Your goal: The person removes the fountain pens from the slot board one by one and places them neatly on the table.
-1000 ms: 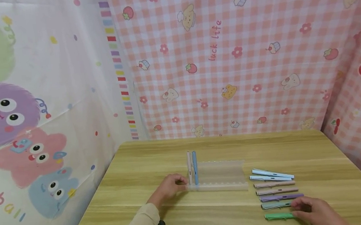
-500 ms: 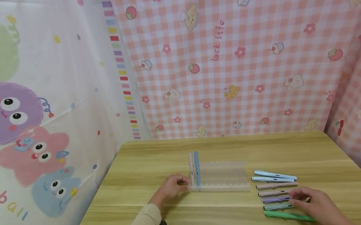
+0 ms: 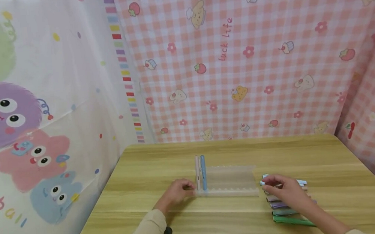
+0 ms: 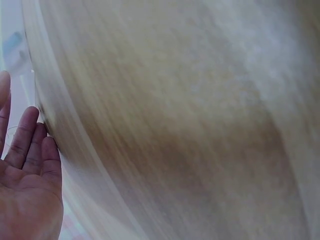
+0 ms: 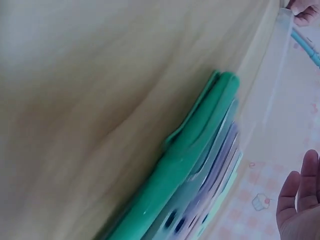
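A clear plastic pen rack (image 3: 230,178) with notched edges stands mid-table. Upright at its left end are a pinkish pen (image 3: 197,172) and a blue pen (image 3: 203,172). My left hand (image 3: 177,193) pinches the rack's left end between thumb and fingers. To the right of the rack my right hand (image 3: 289,192) is over a row of capped pens, its fingertips by the left ends of the light blue pens (image 3: 301,181). Below them lie pinkish pens, a purple pen (image 3: 277,205), a grey-green pen (image 3: 281,212) and a green pen (image 5: 175,160). Its fingers look loosely bent in the right wrist view.
A small black object (image 3: 167,233) lies beside the left sleeve. The wooden table (image 3: 218,227) runs back to a pink checked cloth (image 3: 224,72), with a cartoon-printed cloth (image 3: 82,115) on the left.
My right hand has moved up and left, from the green and purple pens to the light blue ones. The green pen has become tilted. The left hand stays at the rack.
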The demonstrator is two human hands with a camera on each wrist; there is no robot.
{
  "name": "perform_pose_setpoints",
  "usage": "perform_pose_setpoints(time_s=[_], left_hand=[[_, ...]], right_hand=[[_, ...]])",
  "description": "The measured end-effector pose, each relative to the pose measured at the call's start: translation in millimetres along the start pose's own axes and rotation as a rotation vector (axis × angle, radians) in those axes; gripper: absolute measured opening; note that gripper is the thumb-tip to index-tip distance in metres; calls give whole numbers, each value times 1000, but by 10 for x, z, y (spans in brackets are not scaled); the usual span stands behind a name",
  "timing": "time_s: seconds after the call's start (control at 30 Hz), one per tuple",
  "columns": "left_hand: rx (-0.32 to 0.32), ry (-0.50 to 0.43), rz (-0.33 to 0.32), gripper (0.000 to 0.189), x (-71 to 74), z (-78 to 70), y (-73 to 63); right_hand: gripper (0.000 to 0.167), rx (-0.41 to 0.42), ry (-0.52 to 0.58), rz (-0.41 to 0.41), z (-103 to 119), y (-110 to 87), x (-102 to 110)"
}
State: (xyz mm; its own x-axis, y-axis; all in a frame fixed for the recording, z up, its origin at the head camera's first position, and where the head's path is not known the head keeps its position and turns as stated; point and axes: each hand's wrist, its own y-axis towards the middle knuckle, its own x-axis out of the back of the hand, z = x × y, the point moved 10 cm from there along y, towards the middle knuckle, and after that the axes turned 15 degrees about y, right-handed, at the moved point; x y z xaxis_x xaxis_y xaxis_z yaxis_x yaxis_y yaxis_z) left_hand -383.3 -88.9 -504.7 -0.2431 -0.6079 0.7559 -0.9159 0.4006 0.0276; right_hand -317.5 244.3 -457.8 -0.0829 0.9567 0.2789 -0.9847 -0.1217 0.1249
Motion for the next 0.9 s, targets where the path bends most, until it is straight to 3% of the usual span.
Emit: perform_pose_setpoints(time_s=[0.3, 0.9], left_hand=[[-5, -30, 2, 9, -2, -6, -8], [-8, -29, -5, 9, -11, 22, 27]], right_hand=[[38, 12, 62, -16, 12, 240, -316], [26, -17, 224, -224, -109, 567, -1120]])
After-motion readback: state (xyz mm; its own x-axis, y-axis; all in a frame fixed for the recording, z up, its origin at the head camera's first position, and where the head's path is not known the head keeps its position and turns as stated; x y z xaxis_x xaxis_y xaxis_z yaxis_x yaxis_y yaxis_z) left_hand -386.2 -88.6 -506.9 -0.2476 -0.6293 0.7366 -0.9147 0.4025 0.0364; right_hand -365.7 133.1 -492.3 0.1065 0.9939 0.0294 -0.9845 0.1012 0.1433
